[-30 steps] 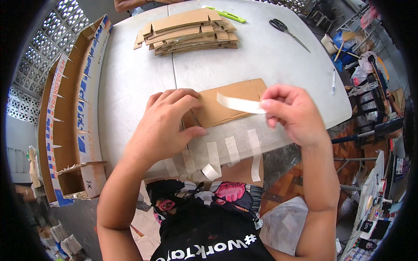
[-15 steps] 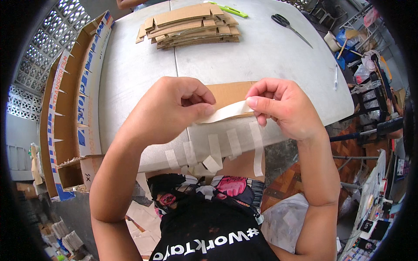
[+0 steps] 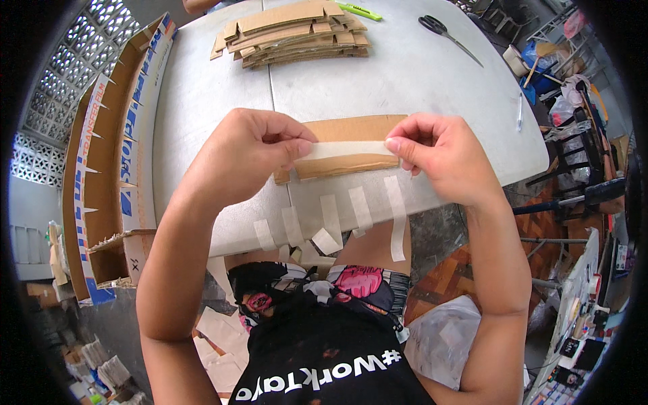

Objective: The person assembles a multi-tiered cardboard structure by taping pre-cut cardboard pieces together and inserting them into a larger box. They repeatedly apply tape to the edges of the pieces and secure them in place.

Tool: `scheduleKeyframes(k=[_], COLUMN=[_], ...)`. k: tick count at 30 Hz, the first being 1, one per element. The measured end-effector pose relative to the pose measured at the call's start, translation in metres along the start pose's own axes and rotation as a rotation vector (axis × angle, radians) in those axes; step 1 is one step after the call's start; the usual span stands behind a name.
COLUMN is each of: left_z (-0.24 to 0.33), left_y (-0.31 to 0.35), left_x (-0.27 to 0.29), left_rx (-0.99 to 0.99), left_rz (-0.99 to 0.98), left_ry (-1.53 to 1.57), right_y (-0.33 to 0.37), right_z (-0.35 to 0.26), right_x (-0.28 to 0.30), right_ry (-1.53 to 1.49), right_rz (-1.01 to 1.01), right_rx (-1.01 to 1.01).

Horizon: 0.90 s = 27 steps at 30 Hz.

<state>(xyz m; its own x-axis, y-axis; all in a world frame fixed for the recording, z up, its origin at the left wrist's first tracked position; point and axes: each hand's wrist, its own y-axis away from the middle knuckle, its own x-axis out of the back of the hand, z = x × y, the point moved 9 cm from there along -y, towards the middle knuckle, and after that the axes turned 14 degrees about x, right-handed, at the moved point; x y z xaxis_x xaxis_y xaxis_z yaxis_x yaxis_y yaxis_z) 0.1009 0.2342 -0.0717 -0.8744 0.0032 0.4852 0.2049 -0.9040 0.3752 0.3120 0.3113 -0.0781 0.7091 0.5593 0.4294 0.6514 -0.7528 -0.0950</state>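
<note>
Between my two hands a strip of off-white masking tape is stretched level over a brown cardboard strip lying on the table. My left hand pinches the tape's left end, and my right hand pinches its right end. Cardboard shows above and below the tape; whether the tape is pressed down along its length I cannot tell. Several cut tape pieces hang from the table's near edge, just below the cardboard. One of them is curled at its lower end.
A stack of notched cardboard strips lies at the far side, near a green cutter. Black-handled scissors and a pen are at the right. A long slotted cardboard box stands along the left of the white table.
Both hands have moved slightly away from me. The tape, which was bowed near the cardboard's near edge, is now straighter and lies across the cardboard's middle.
</note>
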Motion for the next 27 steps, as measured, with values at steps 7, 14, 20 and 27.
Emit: scheduleKeyframes(k=[7, 14, 20, 27], left_z=[-0.009, -0.008, -0.012, -0.014], left_y=[0.001, 0.006, 0.01, 0.01], left_x=[-0.004, -0.011, -0.014, -0.013], left_rx=[0.091, 0.073, 0.063, 0.06], left_rz=[-0.003, 0.083, 0.107, 0.119], left_ry=[0.022, -0.149, -0.171, -0.108], right_y=[-0.003, -0.01, -0.008, -0.004], right_z=[0.001, 0.008, 0.013, 0.009], right_x=[0.004, -0.001, -0.001, 0.003], right_ry=[0.04, 0.224, 0.279, 0.268], right_rz=[-0.041, -0.12, -0.087, -0.028], right_rx=[-0.063, -0.085, -0.054, 0.004])
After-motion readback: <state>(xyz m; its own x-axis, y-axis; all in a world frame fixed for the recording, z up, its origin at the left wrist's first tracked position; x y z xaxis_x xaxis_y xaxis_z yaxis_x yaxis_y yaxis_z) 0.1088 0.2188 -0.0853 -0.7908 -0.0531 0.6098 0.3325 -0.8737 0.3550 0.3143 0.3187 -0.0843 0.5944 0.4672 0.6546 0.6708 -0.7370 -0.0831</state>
